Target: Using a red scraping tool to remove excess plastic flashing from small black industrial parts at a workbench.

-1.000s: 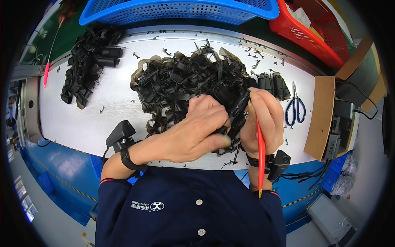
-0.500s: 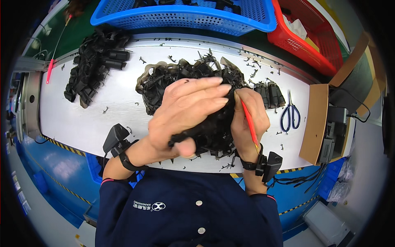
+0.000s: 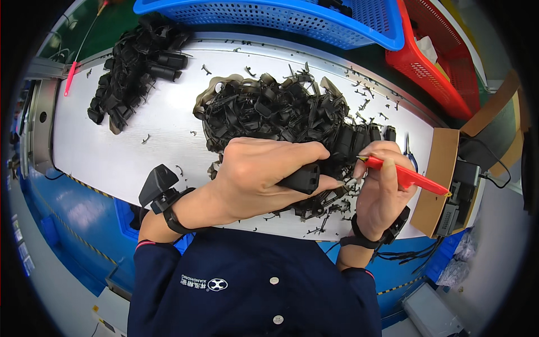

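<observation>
Between the thumb and fingers of my left hand point(image 3: 258, 168) is a black plastic part point(image 3: 302, 180), block-shaped, held above the near side of the heap. My right hand point(image 3: 383, 194) grips a red utility knife point(image 3: 412, 178); its short tip points left toward the held part, a gap apart from it. Just beyond both hands lies a big tangled heap of black plastic parts point(image 3: 275, 109). A few longer black pieces point(image 3: 359, 137) rest at the heap's right side.
Another pile of black parts point(image 3: 132, 67) sits at the far left, near a thin red-handled tool point(image 3: 70, 78). Blue point(image 3: 281, 19) and red point(image 3: 432, 73) baskets line the back. Scissors point(image 3: 409, 147) lie partly hidden beside a cardboard box point(image 3: 435, 185). Small black scraps dot the white table point(image 3: 168, 121).
My hands have separated: the right has moved right with the knife, which now lies more level. My left hand has come lower, turned, and shows the black part in its grip.
</observation>
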### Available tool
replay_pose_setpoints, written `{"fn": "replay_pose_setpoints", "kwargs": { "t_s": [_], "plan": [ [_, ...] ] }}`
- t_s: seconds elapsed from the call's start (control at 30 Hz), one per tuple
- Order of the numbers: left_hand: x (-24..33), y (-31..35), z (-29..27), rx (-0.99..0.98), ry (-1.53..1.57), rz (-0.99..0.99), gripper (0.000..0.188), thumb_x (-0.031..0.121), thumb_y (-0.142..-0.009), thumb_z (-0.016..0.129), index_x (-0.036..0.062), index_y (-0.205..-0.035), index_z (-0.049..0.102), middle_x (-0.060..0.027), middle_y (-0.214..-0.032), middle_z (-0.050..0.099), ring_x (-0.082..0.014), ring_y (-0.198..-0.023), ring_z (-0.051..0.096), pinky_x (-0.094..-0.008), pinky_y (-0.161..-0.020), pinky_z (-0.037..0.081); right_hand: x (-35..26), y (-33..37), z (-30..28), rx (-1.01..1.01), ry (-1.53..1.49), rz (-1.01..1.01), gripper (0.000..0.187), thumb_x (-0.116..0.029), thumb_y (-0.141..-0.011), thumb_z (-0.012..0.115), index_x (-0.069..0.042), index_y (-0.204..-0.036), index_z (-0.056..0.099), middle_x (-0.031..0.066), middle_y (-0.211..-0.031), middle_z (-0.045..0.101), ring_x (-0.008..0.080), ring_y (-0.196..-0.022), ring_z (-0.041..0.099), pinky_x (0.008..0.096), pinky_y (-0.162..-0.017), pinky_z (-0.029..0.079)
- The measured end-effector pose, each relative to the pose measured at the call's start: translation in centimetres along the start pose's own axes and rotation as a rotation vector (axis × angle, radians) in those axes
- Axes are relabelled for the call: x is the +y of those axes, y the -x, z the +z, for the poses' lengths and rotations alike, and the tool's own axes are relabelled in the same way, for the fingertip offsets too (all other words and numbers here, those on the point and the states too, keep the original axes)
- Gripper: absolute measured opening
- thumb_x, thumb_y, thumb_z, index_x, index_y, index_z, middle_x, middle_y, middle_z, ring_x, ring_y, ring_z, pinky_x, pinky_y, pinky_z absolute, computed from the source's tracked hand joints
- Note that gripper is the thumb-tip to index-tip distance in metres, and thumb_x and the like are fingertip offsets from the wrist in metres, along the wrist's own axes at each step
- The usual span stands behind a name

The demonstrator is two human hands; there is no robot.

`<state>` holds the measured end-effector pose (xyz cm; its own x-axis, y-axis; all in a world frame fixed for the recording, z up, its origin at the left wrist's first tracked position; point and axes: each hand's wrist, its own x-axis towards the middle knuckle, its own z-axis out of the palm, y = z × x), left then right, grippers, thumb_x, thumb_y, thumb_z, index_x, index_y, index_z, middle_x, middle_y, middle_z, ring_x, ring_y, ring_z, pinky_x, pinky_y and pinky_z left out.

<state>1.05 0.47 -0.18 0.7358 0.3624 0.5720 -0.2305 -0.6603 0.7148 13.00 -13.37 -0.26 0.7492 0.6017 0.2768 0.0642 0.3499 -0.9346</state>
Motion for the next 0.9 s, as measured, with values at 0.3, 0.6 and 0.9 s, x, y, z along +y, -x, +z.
{"fn": "replay_pose_setpoints", "kwargs": {
  "t_s": [0.3, 0.6, 0.9],
  "plan": [
    [-1.0, 0.7, 1.2, -0.025, -0.345, 0.14, 0.027, 0.011, -0.069, 0.072, -0.0008, -0.09, 0.059, -0.0001, -0.051, 0.04, -0.0129, -0.041, 0.043, -0.0245, -0.039, 0.037, -0.1, 1.2, -0.2, -0.251, -0.161, 0.262, 0.025, -0.02, -0.095, 0.042, 0.002, -0.094, 0.053, 0.0184, -0.085, 0.051, 0.0172, -0.049, 0.05, 0.0279, -0.05, 0.048],
    [-1.2, -0.7, -1.1, -0.256, 0.032, -0.071, 0.089, 0.075, -0.08, 0.016, 0.0042, -0.108, 0.063, -0.0241, -0.13, 0.035, -0.0316, -0.119, 0.034, -0.0433, -0.101, 0.022, 0.0, 0.2, 0.2, -0.254, -0.149, 0.226, 0.018, -0.017, -0.078, 0.062, 0.001, -0.079, 0.067, 0.024, -0.114, 0.053, 0.0321, -0.111, 0.049, 0.0412, -0.095, 0.036],
    [-0.7, -0.6, -0.6, -0.317, 0.023, -0.149, 0.102, 0.083, -0.072, 0.009, 0.0066, -0.119, 0.057, -0.0223, -0.137, 0.029, -0.0341, -0.129, 0.019, -0.0486, -0.105, 0.011, -0.8, 0.6, 0.6, -0.527, -0.013, 0.301, 0.008, -0.005, -0.076, 0.066, 0.0, -0.082, 0.067, 0.0168, -0.094, 0.062, 0.0201, -0.078, 0.061, 0.0272, -0.068, 0.047]
  ]
}}
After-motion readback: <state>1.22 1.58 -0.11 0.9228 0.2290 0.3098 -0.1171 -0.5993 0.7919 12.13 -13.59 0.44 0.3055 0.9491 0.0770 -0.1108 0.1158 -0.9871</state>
